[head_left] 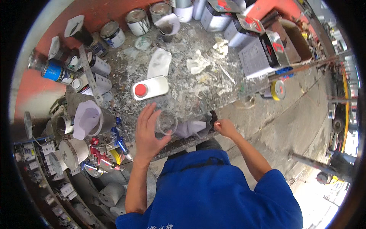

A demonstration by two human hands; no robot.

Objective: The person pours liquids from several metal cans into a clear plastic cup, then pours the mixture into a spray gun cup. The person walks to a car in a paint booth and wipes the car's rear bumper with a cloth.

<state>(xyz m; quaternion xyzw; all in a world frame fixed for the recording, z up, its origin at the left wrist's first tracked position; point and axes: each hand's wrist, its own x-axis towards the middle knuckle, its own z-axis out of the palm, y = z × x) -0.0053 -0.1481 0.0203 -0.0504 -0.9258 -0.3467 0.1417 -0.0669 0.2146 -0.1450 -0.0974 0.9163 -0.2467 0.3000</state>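
My left hand [148,129] curves round the left side of a clear plastic cup [167,121], thumb at the near rim and fingers along the far left. The cup is near the front edge of the paint-spattered bench [177,101]. Just beyond it lies a white rectangular can with a red cap [160,87]. My right hand [225,128] is closed at the bench's front edge, beside a dark object [213,115]; whatever is in its fingers is hidden. Between my hands is a crumpled whitish sheet [188,129].
Paint cans [137,21] line the back and left. Spray guns [105,156] hang at the left edge beside a paper-lined container [87,120]. Square metal tins [259,55] stand at the back right. Crumpled paper [198,63] and a white paper strip [159,63] lie on the bench.
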